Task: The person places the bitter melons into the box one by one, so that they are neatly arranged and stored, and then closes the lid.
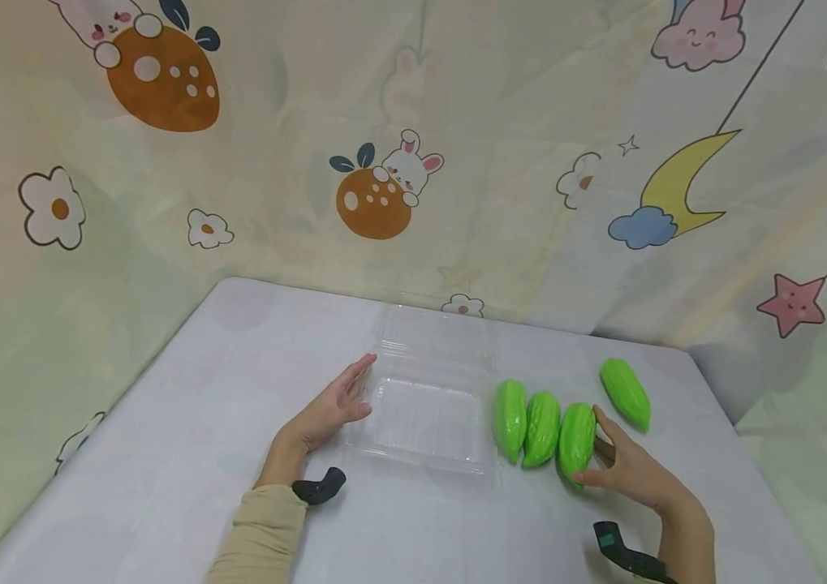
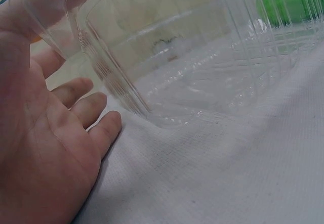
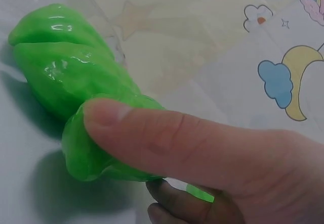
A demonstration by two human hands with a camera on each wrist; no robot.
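My right hand pinches a glossy green bitter melon lengthwise, thumb at its near end and forefinger at its far end. In the right wrist view the thumb presses on this melon. Two similar melons lie just left of it, a left one and a middle one. A clear plastic clamshell box stands with its lid folded back, nothing inside. Along its left side my left hand is held with fingers loosely extended; the left wrist view shows the hand by the box wall.
Another green melon lies apart at the right, beyond the right hand. All rest on a white-covered table. A printed curtain hangs behind the table. Black wrist straps show on both arms.
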